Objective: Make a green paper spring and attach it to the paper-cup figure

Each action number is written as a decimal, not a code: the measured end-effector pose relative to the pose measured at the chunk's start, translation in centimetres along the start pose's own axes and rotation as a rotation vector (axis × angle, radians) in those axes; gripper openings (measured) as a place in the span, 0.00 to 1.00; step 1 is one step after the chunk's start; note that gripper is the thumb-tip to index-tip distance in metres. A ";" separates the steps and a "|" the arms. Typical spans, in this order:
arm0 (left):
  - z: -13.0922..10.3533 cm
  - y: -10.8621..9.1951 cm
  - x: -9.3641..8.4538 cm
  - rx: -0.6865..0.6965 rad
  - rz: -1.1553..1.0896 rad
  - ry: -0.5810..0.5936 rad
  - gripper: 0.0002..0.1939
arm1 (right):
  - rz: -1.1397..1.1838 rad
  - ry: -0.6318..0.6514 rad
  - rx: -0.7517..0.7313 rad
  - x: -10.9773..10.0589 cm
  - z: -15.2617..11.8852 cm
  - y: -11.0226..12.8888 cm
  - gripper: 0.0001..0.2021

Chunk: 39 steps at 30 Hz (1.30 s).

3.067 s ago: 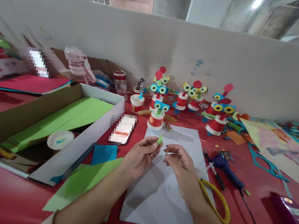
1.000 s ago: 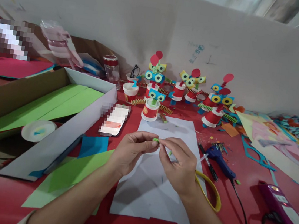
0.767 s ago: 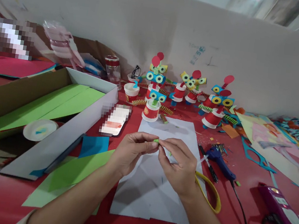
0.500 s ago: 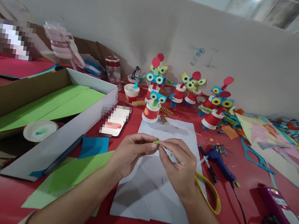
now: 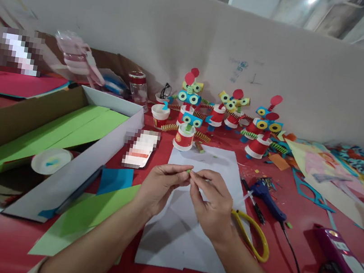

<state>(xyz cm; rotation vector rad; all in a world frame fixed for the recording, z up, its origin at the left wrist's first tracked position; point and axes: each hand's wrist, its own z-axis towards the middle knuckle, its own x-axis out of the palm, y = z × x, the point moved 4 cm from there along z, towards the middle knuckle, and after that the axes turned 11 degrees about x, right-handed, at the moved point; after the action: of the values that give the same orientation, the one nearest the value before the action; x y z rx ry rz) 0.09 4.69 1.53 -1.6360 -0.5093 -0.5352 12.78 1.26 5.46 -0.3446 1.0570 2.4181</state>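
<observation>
Above a white board, my left hand pinches a small green accordion-folded paper strip between thumb and fingertips. My right hand meets it from the other side, thumb and index finger pressed on the strip's right end. Most of the strip is hidden by the fingers. Just beyond the hands stands a red-and-white paper cup figure with a blue eye piece and folded paper arms. Yellow-handled scissors lie beside my right forearm, their blades out of sight under it.
A blue glue gun with a cord and a black pen lie to the right, near a purple device. At left are an open white box, green paper sheets and a phone. Several cup figures stand behind.
Both hands have drawn slightly closer together, and less of the green strip shows between the fingertips. My right hand has shifted a little to the left. The things on the table stay put.
</observation>
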 end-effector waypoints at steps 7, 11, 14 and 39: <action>0.2 -0.2 0.4 -0.063 -0.089 0.156 0.16 | 0.382 0.131 0.403 0.1 0.6 -1.4 0.15; 0.0 0.0 0.7 -0.060 -0.123 0.210 0.15 | 0.431 0.161 0.485 0.3 0.5 -1.8 0.14; -0.2 0.4 0.8 -0.064 -0.086 0.227 0.15 | 0.386 0.145 0.493 0.3 0.4 -1.8 0.11; 0.0 1.1 0.4 -0.281 -0.281 0.007 0.05 | 0.534 0.310 0.815 1.3 -0.4 -3.4 0.13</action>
<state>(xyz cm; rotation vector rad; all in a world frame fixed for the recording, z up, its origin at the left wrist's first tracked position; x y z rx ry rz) 1.04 4.55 0.90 -1.8391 -0.6885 -0.8517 13.47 3.33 2.57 -0.1584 2.3899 2.1136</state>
